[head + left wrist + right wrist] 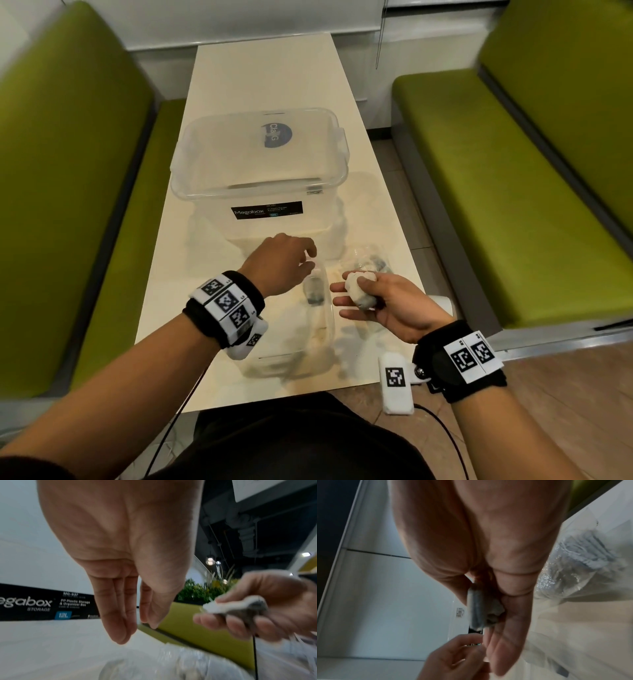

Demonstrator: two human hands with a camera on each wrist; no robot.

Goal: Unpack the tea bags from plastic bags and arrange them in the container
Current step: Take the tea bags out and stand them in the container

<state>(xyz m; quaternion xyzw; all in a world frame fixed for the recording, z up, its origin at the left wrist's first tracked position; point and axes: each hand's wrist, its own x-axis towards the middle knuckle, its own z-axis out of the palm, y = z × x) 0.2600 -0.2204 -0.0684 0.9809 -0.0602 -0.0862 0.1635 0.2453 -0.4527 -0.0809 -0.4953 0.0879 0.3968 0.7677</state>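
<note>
My right hand (349,294) is palm up over the table's near right side, its thumb pressing a small bundle of white-and-grey tea bags (359,293) into the palm; the bundle also shows in the wrist views (240,607) (476,612). My left hand (310,260) hovers just left of it with relaxed fingers (120,628) pointing down, holding nothing. Under it lies a clear plastic bag (313,291) with a dark tea bag inside. A second clear bag (370,260) (583,561) with tea bags lies to the right. The clear Megabox container (212,192) stands behind, lid (239,154) on top.
The cream table (267,75) is narrow, with green benches on the left (68,171) and right (513,171). Crumpled clear plastic (291,346) lies near the front edge. A white marker block (395,380) with a cable hangs at the table's near right corner.
</note>
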